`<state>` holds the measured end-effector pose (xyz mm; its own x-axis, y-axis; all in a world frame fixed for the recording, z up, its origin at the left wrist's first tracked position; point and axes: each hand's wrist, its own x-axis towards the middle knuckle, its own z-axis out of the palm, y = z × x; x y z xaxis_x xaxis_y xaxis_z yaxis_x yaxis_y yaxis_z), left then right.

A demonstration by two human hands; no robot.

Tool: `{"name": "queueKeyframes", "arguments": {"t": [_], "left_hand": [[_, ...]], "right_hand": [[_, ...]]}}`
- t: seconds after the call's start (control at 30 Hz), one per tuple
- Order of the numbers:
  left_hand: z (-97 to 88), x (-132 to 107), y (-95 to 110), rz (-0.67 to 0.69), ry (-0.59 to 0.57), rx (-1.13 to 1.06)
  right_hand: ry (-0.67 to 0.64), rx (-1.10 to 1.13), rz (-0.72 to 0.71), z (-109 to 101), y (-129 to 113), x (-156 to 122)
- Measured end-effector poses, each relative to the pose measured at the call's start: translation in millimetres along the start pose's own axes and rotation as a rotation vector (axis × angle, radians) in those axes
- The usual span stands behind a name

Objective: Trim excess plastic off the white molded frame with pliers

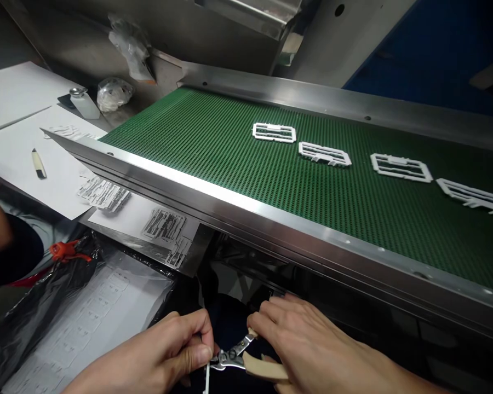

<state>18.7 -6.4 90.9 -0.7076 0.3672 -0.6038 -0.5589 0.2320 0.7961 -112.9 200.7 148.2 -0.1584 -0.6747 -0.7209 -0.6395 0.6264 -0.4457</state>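
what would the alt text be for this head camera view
A person's right hand holds small metal cutters with tan handles against a thin white plastic piece pinched in the left hand, below a steel-edged green conveyor belt. Four white rectangular plastic frames lie in a row on the belt.

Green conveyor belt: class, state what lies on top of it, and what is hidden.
Four white plastic frames lie in a row on the green conveyor belt. Whatever is under the frames and the belt is hidden.
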Motion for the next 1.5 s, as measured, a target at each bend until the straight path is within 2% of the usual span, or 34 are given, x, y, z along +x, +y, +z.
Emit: {"name": "queueKeyframes", "arguments": {"t": [0.23, 0.47, 0.8, 1.03, 1.1, 1.2, 1.27, 1.33, 1.4, 1.5], "left_hand": [[0.2, -1, 0, 0.022, -0.002, 0.047], [5.3, -1, 1, -0.038, 0.005, 0.111], [13.7, 0, -4, -0.041, 0.015, 0.058], [16.4, 6, -6, -0.041, 0.050, 0.001], [19.4, 6, -6, -0.056, 0.084, -0.114], [28.7, 6, -10, -0.028, 0.088, -0.424], [37.8, 8, -18, 0.019, 0.102, -0.605], [47.5, 14, -29, 0.071, 0.166, -0.737], [56.3, 22, -41, 0.124, 0.199, -0.921], [66.3, 32, -55, 0.169, 0.143, -1.228]], "right_hand": [[-0.007, -0.039, 0.001, 1, -3, -5], [0.032, -0.157, -0.058, -1, -5, -6], [0.118, -0.264, -0.155, -4, -1, 0], [0.082, -0.194, -0.100, -7, 4, 5], [0.067, -0.115, -0.060, -3, 10, 6], [0.092, 0.012, 0.031, 7, 21, 7], [0.134, 0.072, 0.098, 14, 27, 7], [0.185, 0.119, 0.138, 21, 31, 5], [0.242, 0.171, 0.140, 27, 33, 2], [0.302, 0.219, 0.118, 34, 32, -1]]}}
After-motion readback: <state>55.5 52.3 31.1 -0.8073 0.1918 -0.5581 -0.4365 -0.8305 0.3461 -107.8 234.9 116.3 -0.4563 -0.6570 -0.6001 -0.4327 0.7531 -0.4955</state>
